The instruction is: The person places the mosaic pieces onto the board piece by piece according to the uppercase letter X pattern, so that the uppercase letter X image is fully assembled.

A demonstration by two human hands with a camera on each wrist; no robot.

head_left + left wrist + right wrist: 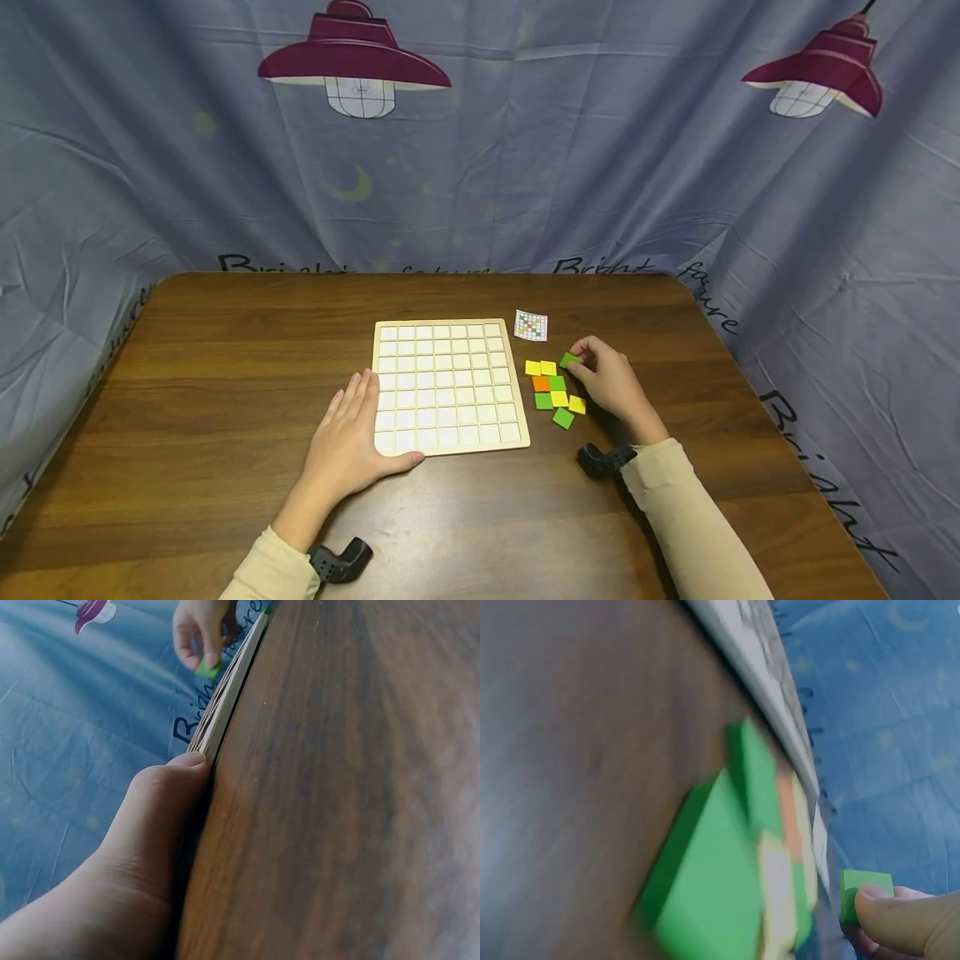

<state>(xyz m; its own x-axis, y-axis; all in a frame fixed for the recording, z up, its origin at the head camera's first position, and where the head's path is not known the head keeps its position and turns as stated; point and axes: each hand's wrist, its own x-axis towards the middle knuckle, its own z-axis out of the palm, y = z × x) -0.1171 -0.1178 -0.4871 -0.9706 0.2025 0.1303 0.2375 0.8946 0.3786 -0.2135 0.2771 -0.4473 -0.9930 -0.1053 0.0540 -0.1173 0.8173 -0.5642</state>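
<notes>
Right hand (611, 379): thumb and finger pinch one green tile (569, 360) by its edges. In the right wrist view the tile stands apart from the pile and looks lifted, though its clearance is hard to judge.

Left hand (348, 433): fingers straight and thumb spread wide, laid round the near left corner of the wooden board (446, 392). Fingers along the left edge, thumb on the near edge.

Key relation: board lies to the left of the pinched tile, with two yellow tiles (540, 367) between them. Board and tile both look squarish, so no long axis to speak of. Right hand is nearer the board's right side; left hand touches the opposite side.

Just in front of the pinched tile: an orange tile (542, 383) among more green and yellow ones, some touching, the nearest green one (563, 418) turned askew. Farther off, a small patterned card (531, 326) by the board's far right corner. All on a brown table (225, 417).

Hard to make out: card's pattern too small to read; right hand's outer fingers mostly hidden; near tiles blurred in the right wrist view; only the thumb side of the left hand shows in its own wrist view.
</notes>
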